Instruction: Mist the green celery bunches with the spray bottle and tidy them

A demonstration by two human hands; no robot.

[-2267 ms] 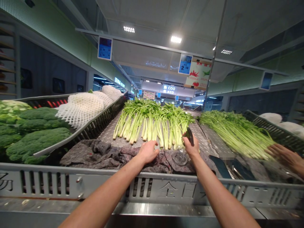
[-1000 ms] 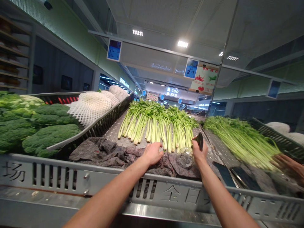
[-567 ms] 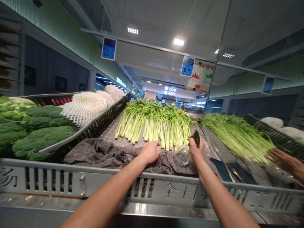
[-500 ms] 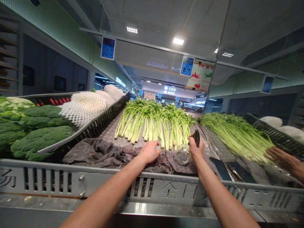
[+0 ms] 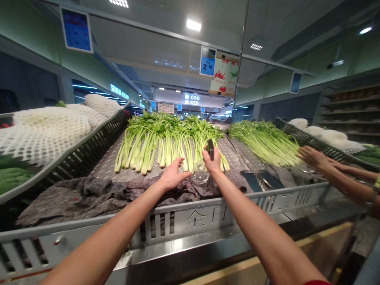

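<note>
My right hand (image 5: pixel 212 159) is closed around what looks like a spray bottle, its black top (image 5: pixel 210 149) rising above my fist. The bottle's clear, round body (image 5: pixel 199 177) shows below and to the left, over the cloth. My left hand (image 5: pixel 173 174) holds nothing; its thumb and fingers are apart, just in front of the stalk ends. Ahead of both hands, bunches of celery (image 5: pixel 142 152) lie side by side, leaves at the back and cut ends towards me. Beneath my hands is a crumpled grey cloth (image 5: pixel 74 196) along the crate's front.
A mirror (image 5: pixel 252 146) on the right reflects the celery and my hands. A dark flat phone-like object (image 5: pixel 251 180) leans at its foot. The grey crate's front rim (image 5: pixel 190 202) runs under my forearms. On the left, a dark crate wall (image 5: pixel 97 146) borders net-wrapped produce (image 5: pixel 50 126) and broccoli (image 5: pixel 13 178).
The view has turned right, so everything sits further left. My left hand's thumb and fingers are spread wider. My right hand still grips the bottle, and the celery lies as before.
</note>
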